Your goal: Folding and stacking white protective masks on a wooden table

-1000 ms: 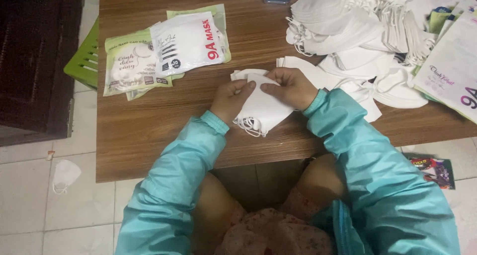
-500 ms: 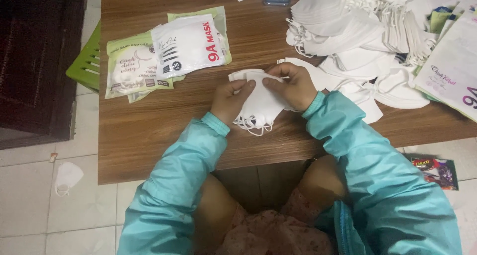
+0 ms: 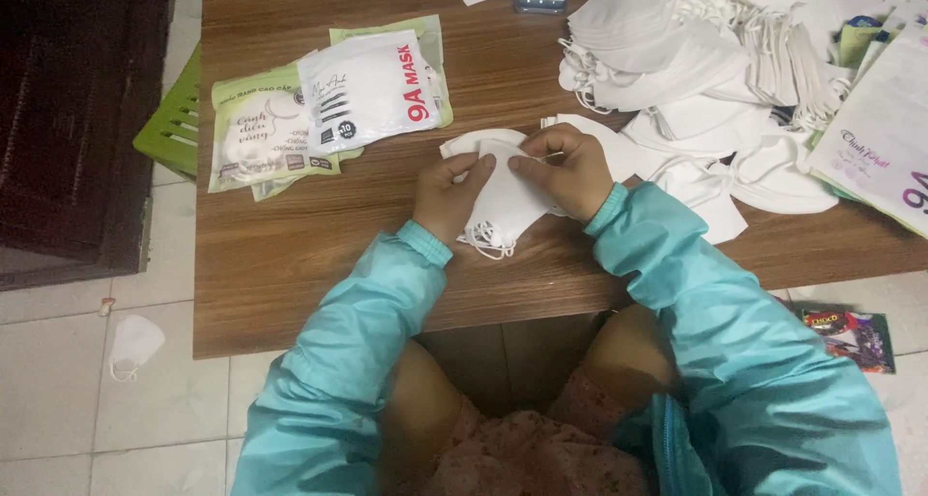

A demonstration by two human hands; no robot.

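- Both hands on one white face mask at the near middle of the tabletop: left hand and right hand pinching its top edge.
- Couple of sealed mask packets sit done, far left.
- Big loose mask pile far right looks left to do.

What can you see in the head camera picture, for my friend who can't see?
Two hands, left hand and right hand, hold a white face mask over a wooden table. Packaged masks lie to the left, a pile of loose white masks to the right.
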